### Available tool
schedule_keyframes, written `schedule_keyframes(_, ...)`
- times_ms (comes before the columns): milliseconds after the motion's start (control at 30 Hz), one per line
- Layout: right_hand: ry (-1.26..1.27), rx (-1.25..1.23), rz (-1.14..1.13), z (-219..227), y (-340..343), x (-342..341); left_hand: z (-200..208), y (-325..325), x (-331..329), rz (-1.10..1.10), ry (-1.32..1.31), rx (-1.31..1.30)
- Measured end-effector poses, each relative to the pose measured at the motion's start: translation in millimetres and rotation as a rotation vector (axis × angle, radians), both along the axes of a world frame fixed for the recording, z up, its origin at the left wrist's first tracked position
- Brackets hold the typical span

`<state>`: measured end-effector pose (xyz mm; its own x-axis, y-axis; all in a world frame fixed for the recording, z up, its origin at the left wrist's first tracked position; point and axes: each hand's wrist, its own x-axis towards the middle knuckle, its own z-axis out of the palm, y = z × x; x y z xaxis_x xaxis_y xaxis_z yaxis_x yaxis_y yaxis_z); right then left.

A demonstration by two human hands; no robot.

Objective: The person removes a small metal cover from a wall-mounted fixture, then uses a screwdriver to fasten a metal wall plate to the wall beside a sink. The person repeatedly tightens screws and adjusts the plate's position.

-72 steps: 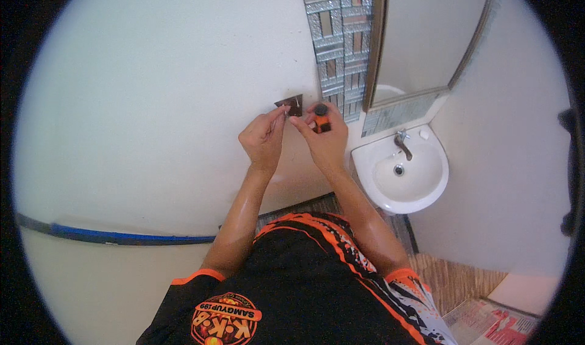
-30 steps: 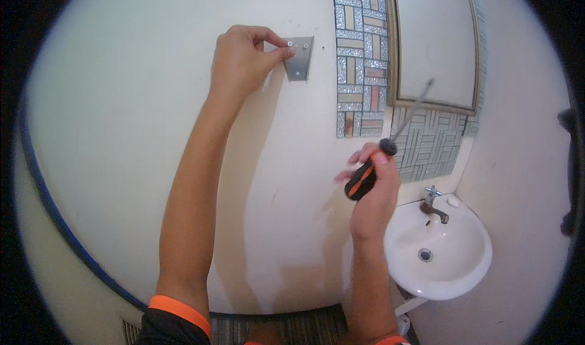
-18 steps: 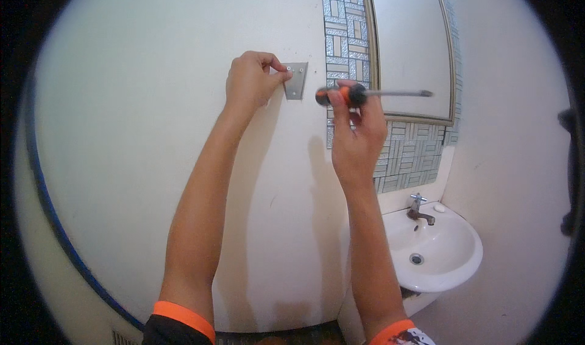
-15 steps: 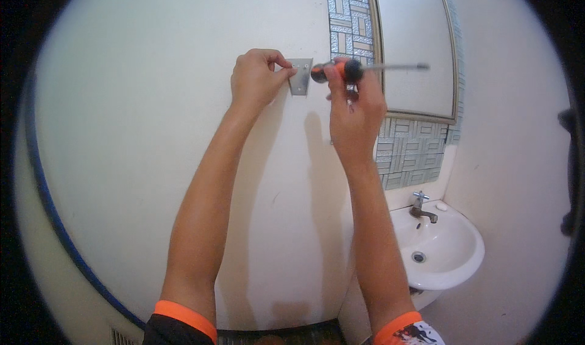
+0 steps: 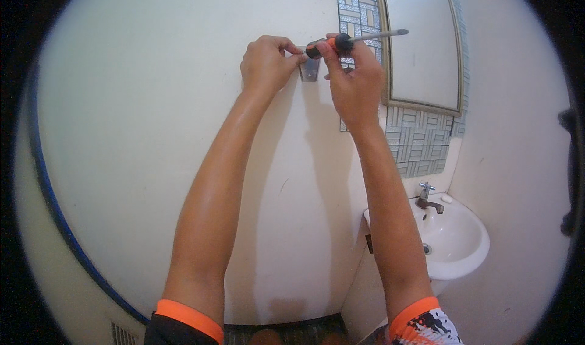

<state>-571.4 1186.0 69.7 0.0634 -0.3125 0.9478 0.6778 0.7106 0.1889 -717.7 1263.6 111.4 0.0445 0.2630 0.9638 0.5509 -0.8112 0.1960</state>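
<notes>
Two hands, one screwdriver, one metal plate, one mirror, one washbasin with one tap.

The left hand (image 5: 268,62) is raised against the cream wall (image 5: 152,132), fingers curled narrow and pinching the left edge of the small grey metal plate (image 5: 309,71), which sits flat on the wall at about 12 o'clock in the view. The right hand (image 5: 353,83), at 3 o'clock of the plate and touching it, grips the screwdriver (image 5: 341,42) around its black-and-orange handle; the steel shaft points toward 3 o'clock, across the mirror (image 5: 423,52).

The upper part of the plate is hidden behind fingers and handle. Any screw or hole in the plate cannot be made out.

The washbasin (image 5: 454,244) with tap (image 5: 426,199) lies at 4 o'clock.
</notes>
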Motion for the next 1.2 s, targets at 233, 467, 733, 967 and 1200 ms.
schedule_keyframes(233,-0.035,-0.048,-0.066,11.7,9.7,-4.2,-2.3,0.2,2.2,0.001,-0.041,-0.004)
schedule_keyframes(467,-0.022,0.041,-0.103,9.8,7.9,-7.0,-9.5,-3.5,3.7,0.028,-0.073,0.047)
schedule_keyframes(733,-0.035,-0.015,-0.243,3.6,5.4,-15.1,-10.1,-3.7,5.5,0.027,-0.099,0.085)
schedule_keyframes(967,-0.001,0.154,-0.071,2.8,12.3,-13.8,-11.9,-1.1,6.4,0.002,-0.109,0.062)
schedule_keyframes(1200,-0.001,0.188,-0.056,6.7,12.1,-13.5,-12.5,1.4,9.1,-0.002,-0.137,0.058)
